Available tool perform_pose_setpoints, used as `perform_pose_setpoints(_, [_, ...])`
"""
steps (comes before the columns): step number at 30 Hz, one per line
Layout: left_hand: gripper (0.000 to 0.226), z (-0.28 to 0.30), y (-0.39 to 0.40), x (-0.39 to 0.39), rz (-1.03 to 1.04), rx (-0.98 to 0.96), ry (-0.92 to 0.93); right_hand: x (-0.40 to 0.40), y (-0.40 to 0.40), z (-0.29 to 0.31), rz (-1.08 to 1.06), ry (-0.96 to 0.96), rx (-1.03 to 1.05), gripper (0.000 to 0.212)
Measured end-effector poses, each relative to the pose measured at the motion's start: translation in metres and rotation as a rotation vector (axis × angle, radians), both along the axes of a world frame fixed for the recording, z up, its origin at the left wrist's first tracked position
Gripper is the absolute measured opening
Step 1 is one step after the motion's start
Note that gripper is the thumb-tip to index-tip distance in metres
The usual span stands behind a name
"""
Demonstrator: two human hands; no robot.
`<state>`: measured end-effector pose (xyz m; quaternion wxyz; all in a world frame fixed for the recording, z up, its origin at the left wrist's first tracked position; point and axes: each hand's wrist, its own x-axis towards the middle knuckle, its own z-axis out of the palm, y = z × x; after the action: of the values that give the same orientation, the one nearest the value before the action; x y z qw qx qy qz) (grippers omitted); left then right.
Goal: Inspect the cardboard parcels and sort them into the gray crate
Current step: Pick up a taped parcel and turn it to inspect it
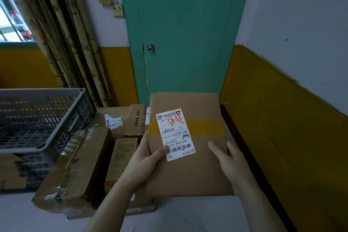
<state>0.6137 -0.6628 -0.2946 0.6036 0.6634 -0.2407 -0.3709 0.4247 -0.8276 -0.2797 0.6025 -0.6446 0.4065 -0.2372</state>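
Holding a flat parcel (188,149) up over the pile, label (175,133) facing the camera. Left hand (146,160) gripping the parcel's left edge, thumb pressing on the label's lower corner, fingers curling behind and hidden. Right hand (227,160) gripping the right edge, thumb lying across the front, fingers out of sight behind. Sitting to the left, well apart from the parcel: crate (43,118), resting on boxes (79,165). Standing behind: green door (184,30).
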Motion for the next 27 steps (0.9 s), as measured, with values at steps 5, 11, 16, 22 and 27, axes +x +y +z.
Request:
perform_pose_setpoints(5, [0.094, 0.018, 0.019, 0.021, -0.168, 0.027, -0.033, -0.007, 0.003, 0.006, 0.209, -0.029, 0.084, 0.052])
perform_pose_setpoints(11, [0.092, 0.026, 0.023, 0.027, -0.167, 0.03, -0.113, -0.003, 0.004, 0.012, 0.215, -0.026, 0.036, 0.051])
perform_pose_setpoints(16, [0.073, 0.028, 0.017, 0.022, 0.005, 0.036, -0.051, 0.01, 0.006, 0.017, 0.123, -0.043, -0.004, 0.032])
perform_pose_setpoints(22, [0.039, 0.026, 0.008, 0.02, 0.081, 0.09, -0.235, 0.022, 0.014, 0.014, 0.029, -0.006, -0.081, 0.02])
perform_pose_setpoints(27, [0.037, 0.033, 0.007, 0.024, 0.167, 0.082, -0.203, 0.028, 0.013, 0.02, -0.025, 0.01, -0.121, 0.03])
